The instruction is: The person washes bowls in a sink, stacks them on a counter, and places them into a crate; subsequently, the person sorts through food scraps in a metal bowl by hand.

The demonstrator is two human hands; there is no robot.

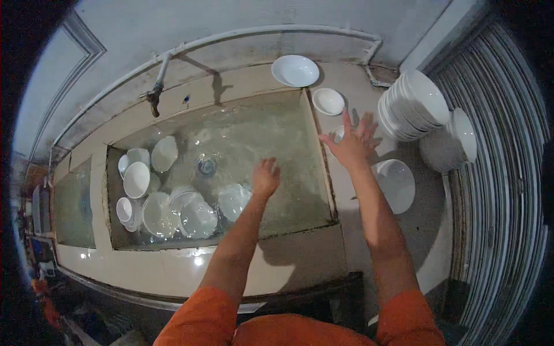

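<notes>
My left hand (266,178) hovers over the water-filled basin (294,173), its fingers loosely curved and no object seen in it. Spread wide above the ledge right of the basin, my right hand (354,142) holds nothing that I can see. A small white dish (339,132) lies under its thumb side, partly covered. Behind it are a small white bowl (328,101) and a wider white bowl (295,71). Close to my left wrist, a white plate (234,201) sits under water. Several white plates (198,219) and bowls (136,179) fill the basin's left part.
Tall stacks of white bowls (426,101) and plates (463,134) stand at right, beside a corrugated shutter (497,194). A white plate (394,186) lies near my right forearm. A tap (152,99) on a wall pipe (259,32) overhangs the basin. Another water-filled basin (73,207) is at left.
</notes>
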